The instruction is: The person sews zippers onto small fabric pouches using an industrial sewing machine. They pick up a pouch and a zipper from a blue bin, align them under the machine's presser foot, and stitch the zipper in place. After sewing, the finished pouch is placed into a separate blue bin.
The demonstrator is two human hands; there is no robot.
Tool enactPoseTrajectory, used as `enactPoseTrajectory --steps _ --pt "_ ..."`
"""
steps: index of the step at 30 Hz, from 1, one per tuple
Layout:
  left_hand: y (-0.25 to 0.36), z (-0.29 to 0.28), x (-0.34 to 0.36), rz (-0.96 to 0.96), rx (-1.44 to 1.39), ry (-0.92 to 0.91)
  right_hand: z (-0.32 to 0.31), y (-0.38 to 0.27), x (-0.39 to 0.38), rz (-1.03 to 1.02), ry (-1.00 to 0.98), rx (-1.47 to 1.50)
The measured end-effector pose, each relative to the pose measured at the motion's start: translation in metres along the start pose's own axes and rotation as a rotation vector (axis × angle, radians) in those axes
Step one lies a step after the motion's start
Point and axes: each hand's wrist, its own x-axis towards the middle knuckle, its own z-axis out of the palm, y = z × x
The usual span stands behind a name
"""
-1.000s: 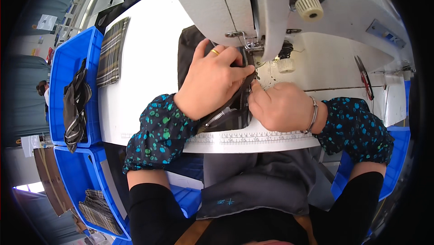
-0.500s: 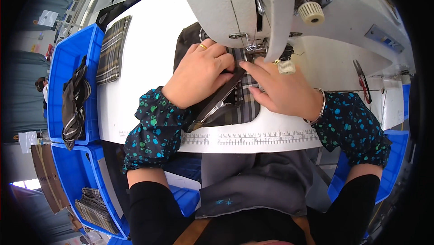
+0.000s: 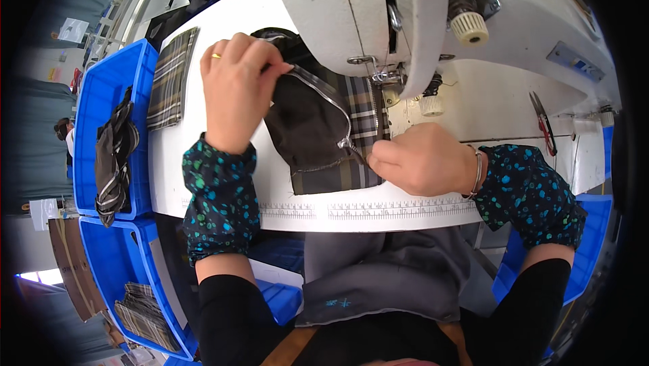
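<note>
A dark brown and plaid fabric piece (image 3: 311,123) lies on the sewing table, with a silver metal zipper (image 3: 347,119) curving across it and a zipper slider near its lower end. My left hand (image 3: 236,85), a ring on one finger, pinches the zipper's upper end and lifts it off the fabric. At the lower right edge of the piece, my right hand (image 3: 422,160) is closed, its fingertips pinching the fabric edge beside the slider. Just behind, the needle and presser foot of the sewing machine (image 3: 389,77) stand next to the plaid edge.
Red-handled scissors (image 3: 543,123) lie at the right. A folded plaid piece (image 3: 174,79) rests at the left, beside a blue bin (image 3: 81,129) with dark fabric (image 3: 115,153) over its edge. Below is another blue bin (image 3: 91,244) holding plaid pieces (image 3: 145,315). A ruler strip (image 3: 399,212) runs along the front edge.
My left hand has moved up and left, pulling the zipper's end away. My right hand has drawn back toward me from the presser foot. The fabric has been turned and spread open.
</note>
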Motion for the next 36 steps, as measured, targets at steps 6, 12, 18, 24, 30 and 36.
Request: enactPoseTrajectory --steps 6,12,18,24,30,36 --pt "0.068 -0.005 -0.025 0.267 -0.826 -0.145 -0.011 -0.002 0.003 -0.086 0.157 -0.219" --pt "0.093 0.007 -0.038 0.225 -0.566 -0.296 -0.013 -0.005 0.001 0.0 0.242 -0.316" --pt "0.086 -0.007 -0.031 0.208 -0.376 -0.421 -0.016 0.004 0.0 0.082 0.3 -0.386" --pt "0.082 -0.003 -0.026 0.23 -0.38 -0.135 -0.016 0.003 0.005 0.106 0.334 -0.378" --pt "0.083 -0.005 -0.026 0.363 -0.294 -0.097 -0.012 0.003 0.0 0.089 0.297 -0.347" --pt "0.087 0.002 -0.035 0.35 -0.3 -0.016 -0.012 0.002 0.001 0.077 0.298 -0.341"
